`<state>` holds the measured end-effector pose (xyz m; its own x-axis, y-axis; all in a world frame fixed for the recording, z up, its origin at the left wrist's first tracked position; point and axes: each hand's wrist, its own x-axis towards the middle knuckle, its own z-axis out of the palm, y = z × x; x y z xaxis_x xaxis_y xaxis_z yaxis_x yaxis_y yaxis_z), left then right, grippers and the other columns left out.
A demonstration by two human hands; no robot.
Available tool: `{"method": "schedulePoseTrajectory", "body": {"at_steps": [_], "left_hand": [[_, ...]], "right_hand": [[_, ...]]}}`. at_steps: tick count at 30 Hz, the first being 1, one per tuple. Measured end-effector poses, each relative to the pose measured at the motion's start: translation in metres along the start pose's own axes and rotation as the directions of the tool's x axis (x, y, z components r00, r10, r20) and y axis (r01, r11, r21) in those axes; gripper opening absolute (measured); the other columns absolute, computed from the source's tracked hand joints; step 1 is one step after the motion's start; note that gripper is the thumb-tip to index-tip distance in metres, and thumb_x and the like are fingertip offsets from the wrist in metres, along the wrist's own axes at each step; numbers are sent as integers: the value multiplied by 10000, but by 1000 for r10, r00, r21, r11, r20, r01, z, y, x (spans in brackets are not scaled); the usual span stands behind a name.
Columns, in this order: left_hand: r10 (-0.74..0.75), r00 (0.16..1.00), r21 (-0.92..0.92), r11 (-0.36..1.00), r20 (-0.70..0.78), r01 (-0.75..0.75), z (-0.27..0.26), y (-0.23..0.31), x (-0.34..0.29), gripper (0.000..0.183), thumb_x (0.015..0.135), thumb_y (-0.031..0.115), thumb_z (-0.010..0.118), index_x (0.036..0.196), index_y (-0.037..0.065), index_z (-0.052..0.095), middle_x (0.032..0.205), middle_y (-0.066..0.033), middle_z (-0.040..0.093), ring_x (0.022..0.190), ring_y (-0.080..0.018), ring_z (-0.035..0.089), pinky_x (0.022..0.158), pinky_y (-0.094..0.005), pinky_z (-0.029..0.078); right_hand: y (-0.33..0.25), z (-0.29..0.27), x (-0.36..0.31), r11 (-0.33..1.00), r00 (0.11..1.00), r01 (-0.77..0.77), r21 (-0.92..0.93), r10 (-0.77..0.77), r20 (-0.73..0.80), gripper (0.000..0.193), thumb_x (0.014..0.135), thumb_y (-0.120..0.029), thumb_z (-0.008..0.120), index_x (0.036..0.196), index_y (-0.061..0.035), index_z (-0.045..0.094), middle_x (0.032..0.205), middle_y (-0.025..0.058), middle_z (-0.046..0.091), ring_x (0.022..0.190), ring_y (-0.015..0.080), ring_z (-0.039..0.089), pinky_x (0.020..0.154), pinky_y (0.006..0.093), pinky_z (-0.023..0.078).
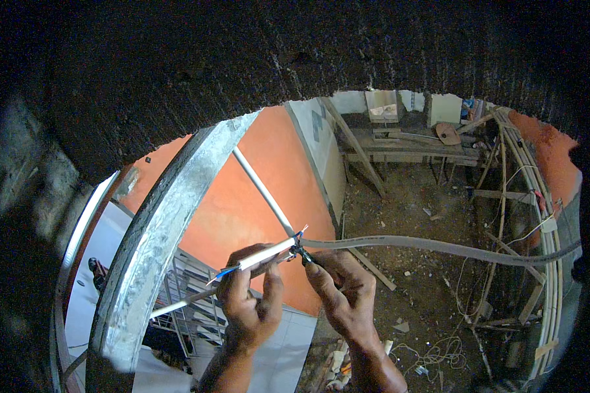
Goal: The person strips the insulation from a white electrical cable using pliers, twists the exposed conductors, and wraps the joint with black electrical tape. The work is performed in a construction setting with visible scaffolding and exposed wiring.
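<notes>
In front of me my left hand [252, 298] is closed around a short white cable [267, 254]. Blue and other thin wires [223, 275] stick out of its lower left end, and stripped wire tips [301, 232] rise beside the other end. My right hand [344, 291] pinches a small dark, shiny piece [303, 254] at the junction between both hands; its kind cannot be made out. A white conduit [265, 190], a grey conduit [432, 245] and a white pipe [177, 306] behind my left hand run toward this junction.
A metal beam [164, 229] slants along the left, before an orange wall [269, 164]. Below right lies a dirt floor [406, 203] with debris and tangled cord [439, 354]. A wooden bench [419, 149] stands far back; bundled poles [549, 288] curve along the right. Dark rough material frames the opening.
</notes>
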<state>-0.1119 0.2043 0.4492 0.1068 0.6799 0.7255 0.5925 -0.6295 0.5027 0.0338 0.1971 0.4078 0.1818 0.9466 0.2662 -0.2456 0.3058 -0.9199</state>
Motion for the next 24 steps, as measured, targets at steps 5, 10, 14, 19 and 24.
{"method": "schedulePoseTrajectory", "body": {"at_steps": [5,10,14,19,24], "left_hand": [[-260,950,-152,946,171,286,-1,11,18,171,946,39,618,1092,-48,635,988,-109,694,936,-139,656,842,-280,517],[-281,929,-105,944,242,313,-3,14,22,182,955,77,625,1090,-44,641,946,-75,674,877,-111,627,786,-261,508],[-219,951,-170,951,217,258,-4,12,22,191,955,83,624,1091,-50,643,950,-83,658,827,-114,607,733,-264,506],[-239,942,-209,934,237,290,-10,10,20,191,959,78,622,1095,-54,648,964,-93,639,831,-142,607,717,-279,510],[-203,941,-137,960,270,246,-9,7,21,178,978,130,628,1040,-35,654,942,-76,627,830,-133,598,679,-275,493]], "right_hand": [[-1,-4,9,928,966,239,-285,-256,-25,146,882,-64,697,985,39,686,894,103,685,733,148,621,658,287,502],[-1,-6,4,973,994,-94,211,78,81,215,962,-147,630,1004,61,663,887,79,690,802,157,631,734,305,516],[11,-4,14,887,961,-268,376,216,174,363,1041,-277,528,1130,47,668,974,105,719,903,189,664,858,320,510],[33,-11,36,830,855,-442,340,275,439,320,1034,-223,531,1166,35,665,1058,129,715,985,205,672,893,335,508],[62,-3,29,768,925,-374,520,272,265,307,1032,-167,496,1197,54,630,1046,137,711,924,223,680,868,350,527]]}}
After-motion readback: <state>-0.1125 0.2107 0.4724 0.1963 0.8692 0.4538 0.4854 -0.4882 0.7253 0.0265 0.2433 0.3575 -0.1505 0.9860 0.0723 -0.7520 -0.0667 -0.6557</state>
